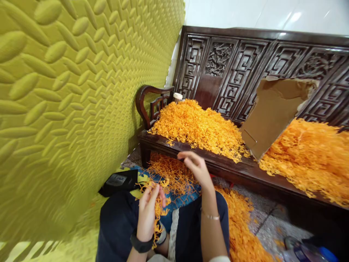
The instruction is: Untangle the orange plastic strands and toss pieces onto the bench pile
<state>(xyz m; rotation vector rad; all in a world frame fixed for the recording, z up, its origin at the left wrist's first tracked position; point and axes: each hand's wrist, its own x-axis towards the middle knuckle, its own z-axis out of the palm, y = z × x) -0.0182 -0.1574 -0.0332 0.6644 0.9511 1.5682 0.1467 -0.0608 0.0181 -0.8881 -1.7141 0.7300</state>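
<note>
A big bumpy yellow sheet [68, 91] stood on the left. Beside it was a dark wood bench [174, 145]. Orange curly heaps [201, 123] sat on it, with brown cardboard [275, 109] tilted between them. The hands were apart. The right hand [197, 169] was up near the bench edge; I couldn't tell if it held anything. The left hand [148, 205] pinched a curly orange string [157, 215] that hung over the lap.

I see dark navy trousers [117, 222], a broad, smooth black band [141, 244] around the left wrist [145, 230], a slim, shiny bracelet [214, 217] on the right forearm [210, 233], and a pale sleeve edge [219, 259].
</note>
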